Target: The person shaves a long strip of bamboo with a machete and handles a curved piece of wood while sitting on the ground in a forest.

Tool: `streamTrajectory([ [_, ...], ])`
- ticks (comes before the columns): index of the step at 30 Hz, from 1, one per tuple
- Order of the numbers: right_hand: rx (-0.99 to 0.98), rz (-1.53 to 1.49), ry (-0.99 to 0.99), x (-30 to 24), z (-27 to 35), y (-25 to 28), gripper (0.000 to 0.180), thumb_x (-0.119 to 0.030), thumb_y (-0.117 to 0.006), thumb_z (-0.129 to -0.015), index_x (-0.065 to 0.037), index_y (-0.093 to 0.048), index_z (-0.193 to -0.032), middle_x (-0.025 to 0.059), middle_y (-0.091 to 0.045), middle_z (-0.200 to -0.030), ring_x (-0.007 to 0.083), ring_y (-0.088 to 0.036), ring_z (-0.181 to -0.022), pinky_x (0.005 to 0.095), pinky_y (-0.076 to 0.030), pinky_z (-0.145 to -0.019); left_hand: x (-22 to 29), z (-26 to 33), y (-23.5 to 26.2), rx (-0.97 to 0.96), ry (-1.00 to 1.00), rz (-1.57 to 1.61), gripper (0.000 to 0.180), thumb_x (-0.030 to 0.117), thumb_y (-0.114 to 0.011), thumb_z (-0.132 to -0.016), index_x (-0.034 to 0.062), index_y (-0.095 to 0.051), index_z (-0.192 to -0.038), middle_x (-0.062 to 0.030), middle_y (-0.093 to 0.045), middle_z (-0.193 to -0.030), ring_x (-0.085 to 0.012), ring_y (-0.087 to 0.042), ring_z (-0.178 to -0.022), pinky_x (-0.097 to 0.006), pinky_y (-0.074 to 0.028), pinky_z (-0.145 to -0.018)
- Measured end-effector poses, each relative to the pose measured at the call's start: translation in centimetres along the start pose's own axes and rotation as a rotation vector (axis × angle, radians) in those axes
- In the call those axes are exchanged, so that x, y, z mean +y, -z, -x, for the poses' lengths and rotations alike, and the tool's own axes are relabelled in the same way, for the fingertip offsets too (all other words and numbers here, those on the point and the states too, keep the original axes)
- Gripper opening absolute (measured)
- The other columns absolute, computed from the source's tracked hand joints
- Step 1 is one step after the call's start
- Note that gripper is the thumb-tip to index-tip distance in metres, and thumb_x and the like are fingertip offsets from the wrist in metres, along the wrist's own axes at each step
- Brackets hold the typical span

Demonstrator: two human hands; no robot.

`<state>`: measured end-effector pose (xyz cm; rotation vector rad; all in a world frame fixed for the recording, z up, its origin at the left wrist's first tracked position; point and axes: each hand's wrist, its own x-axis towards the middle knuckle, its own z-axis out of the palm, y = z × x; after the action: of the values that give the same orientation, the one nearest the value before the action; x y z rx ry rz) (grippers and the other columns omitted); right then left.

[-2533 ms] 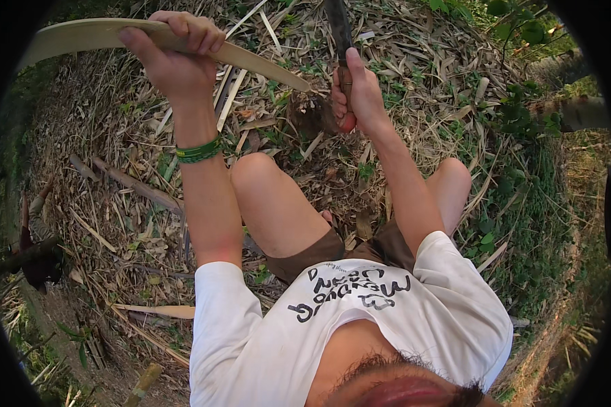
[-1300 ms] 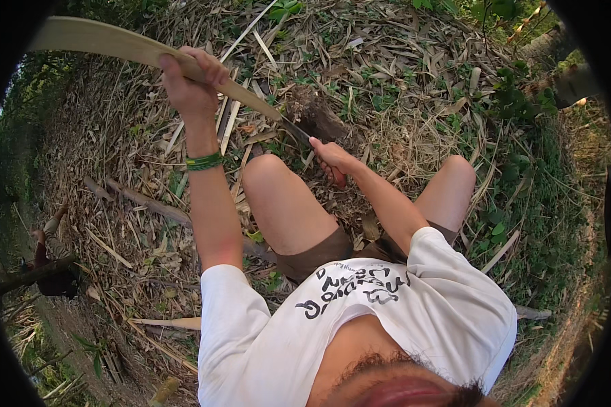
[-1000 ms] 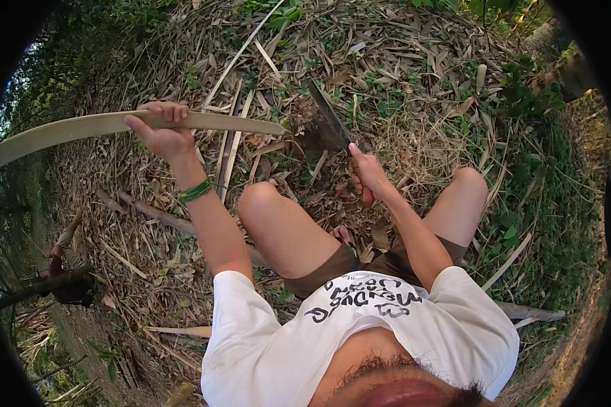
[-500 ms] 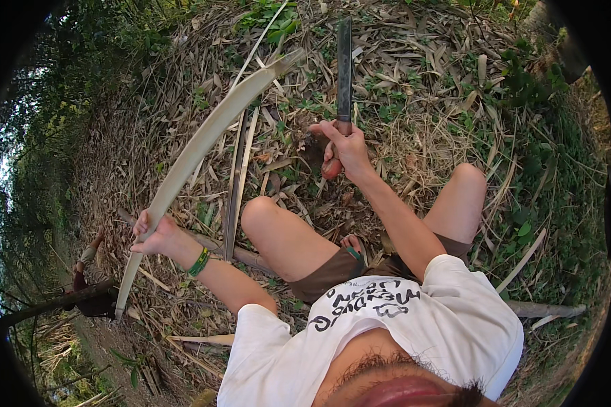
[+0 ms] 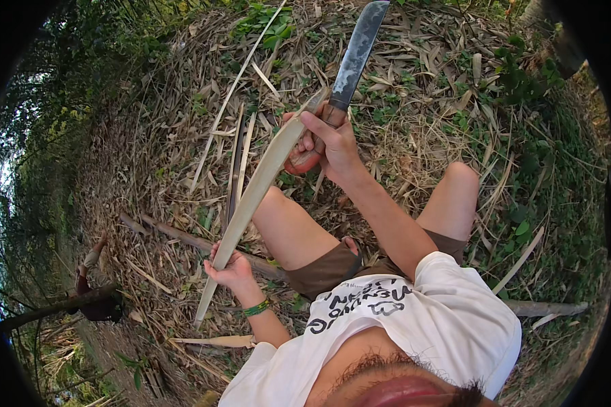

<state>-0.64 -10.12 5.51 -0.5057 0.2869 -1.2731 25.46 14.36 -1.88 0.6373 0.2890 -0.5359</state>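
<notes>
Left hand (image 5: 232, 271): curled around pale strip (image 5: 258, 182), lower end.
Right hand (image 5: 334, 141): closed on knife (image 5: 361, 57) handle, thumb against strip's upper end; some fingers partly hidden.
Strip position: slanting between hands, overlapping left knee (image 5: 274, 207).
Blade tip: at upper view edge, possibly cut off.

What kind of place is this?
Outdoors, probably a wooded spot or forest edge: dry leaf litter covers much of the ground, low green plants grow along the right, and leafy foliage fills the left edge with bright sky showing through.
</notes>
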Motion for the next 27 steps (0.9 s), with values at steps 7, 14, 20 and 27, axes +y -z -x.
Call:
streamTrajectory([
  [7,-0.013,0.004,-0.175,-0.9,2.2,1.9,0.028,-0.011,-0.072,-0.092,-0.008,-0.048,-0.105,0.0252,-0.07,-0.105,0.0093,-0.055,-0.054,0.0263,-0.052,-0.054,2.4,10.2,4.5,0.077,0.853,-0.567,0.051,0.045,-0.048,-0.1,-0.0031,-0.064,-0.094,-0.0129,-0.071,-0.086,-0.024,-0.069,-0.077,-0.04,-0.06,-0.079],
  [14,-0.145,0.031,-0.263,-3.5,3.2,3.4,0.024,-0.016,-0.072,-0.093,-0.003,-0.054,-0.103,0.0206,-0.072,-0.098,0.0091,-0.055,-0.054,0.026,-0.051,-0.056,-1.5,10.6,-5.1,-0.836,-0.018,-1.435,0.057,0.047,-0.039,-0.109,-0.0031,-0.064,-0.101,-0.0078,-0.064,-0.073,-0.0162,-0.065,-0.074,-0.035,-0.055,-0.076],
  [20,-0.192,0.23,-0.179,-7.2,4.3,3.7,0.029,-0.024,-0.067,-0.097,0.002,-0.061,-0.107,0.0144,-0.072,-0.088,0.0086,-0.056,-0.055,0.026,-0.05,-0.054,-10.3,10.1,-11.6,-1.414,0.813,-1.204,0.051,0.043,-0.039,-0.11,-0.0009,-0.064,-0.104,-0.0052,-0.061,-0.074,-0.0151,-0.062,-0.076,-0.032,-0.054,-0.075],
  [27,0.147,0.817,0.171,-13.4,3.9,7.9,0.026,-0.028,-0.069,-0.097,-0.005,-0.057,-0.103,0.0113,-0.074,-0.093,0.0081,-0.057,-0.057,0.0252,-0.051,-0.055,-13.8,13.1,-11.1,-1.146,0.622,-1.178,0.017,0.022,-0.059,-0.104,0.0065,-0.055,-0.109,-0.003,-0.06,-0.069,-0.0081,-0.058,-0.057,-0.021,-0.047,-0.05],
])
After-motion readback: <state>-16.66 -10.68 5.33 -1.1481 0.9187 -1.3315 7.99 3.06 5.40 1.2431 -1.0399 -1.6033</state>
